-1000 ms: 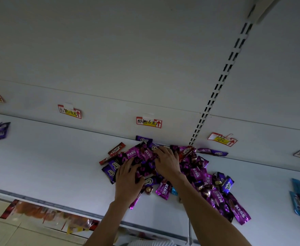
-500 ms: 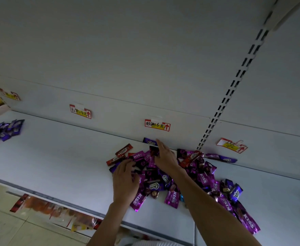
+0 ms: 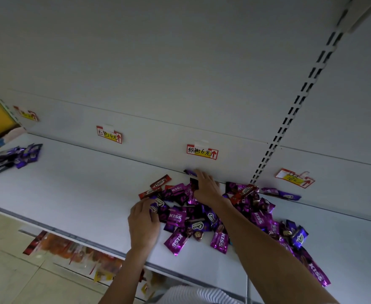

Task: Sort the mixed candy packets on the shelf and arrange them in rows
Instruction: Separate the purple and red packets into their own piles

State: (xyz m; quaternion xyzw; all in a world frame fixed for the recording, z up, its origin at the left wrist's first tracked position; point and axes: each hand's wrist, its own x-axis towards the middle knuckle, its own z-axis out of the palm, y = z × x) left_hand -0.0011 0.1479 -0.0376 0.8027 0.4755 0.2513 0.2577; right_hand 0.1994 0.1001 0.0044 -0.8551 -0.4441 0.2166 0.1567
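Left hand (image 3: 144, 224) pinches packets (image 3: 156, 207) at 9 o'clock, right hand (image 3: 206, 187) flat; sweeping could shove some off the shelf (image 3: 81, 194).

A shop: a white metal shelf (image 3: 70, 183) with handwritten price tags (image 3: 202, 152), slotted upright (image 3: 294, 110), loose candy packets (image 3: 175, 217).

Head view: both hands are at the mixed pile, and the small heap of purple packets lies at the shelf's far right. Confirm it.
One point is wrong: the head view shows the small heap of purple packets at the far left of the shelf, not the far right. The left hand and right hand are indeed at the mixed pile.
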